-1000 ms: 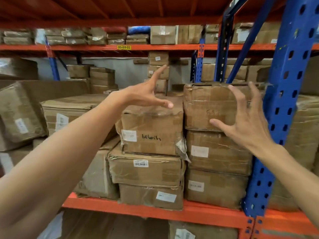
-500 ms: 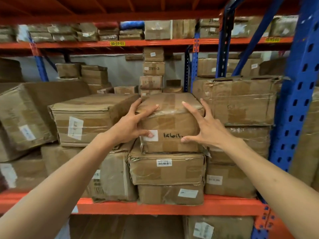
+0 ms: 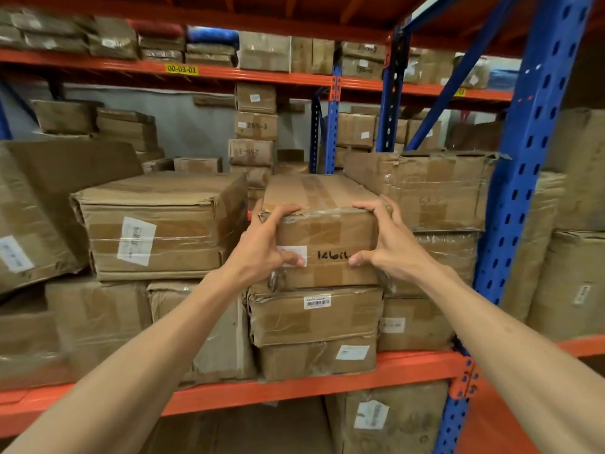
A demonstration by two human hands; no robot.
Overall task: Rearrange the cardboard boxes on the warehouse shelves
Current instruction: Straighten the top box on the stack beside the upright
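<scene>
The left hand (image 3: 262,247) and right hand (image 3: 384,242) are being clamped on the front corners of a taped cardboard box (image 3: 322,221), fingers curled over its top edge. It is being carried atop a stack of two boxes (image 3: 314,332) on the orange shelf beam (image 3: 294,385), beside a wider box (image 3: 157,224).

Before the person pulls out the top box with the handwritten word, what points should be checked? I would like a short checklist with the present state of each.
1. Left hand grip on the handwritten box, fingers over its top front edge: ok.
2. Right hand grip on the opposite corner: ok.
3. Nothing stacked on this box: ok.
4. Side clearance: tight, the taller taped box sits close at right: not ok.
5. Barcode-label box beneath is crumpled; steadiness: cannot tell.
6. Box weight: cannot tell.
</scene>
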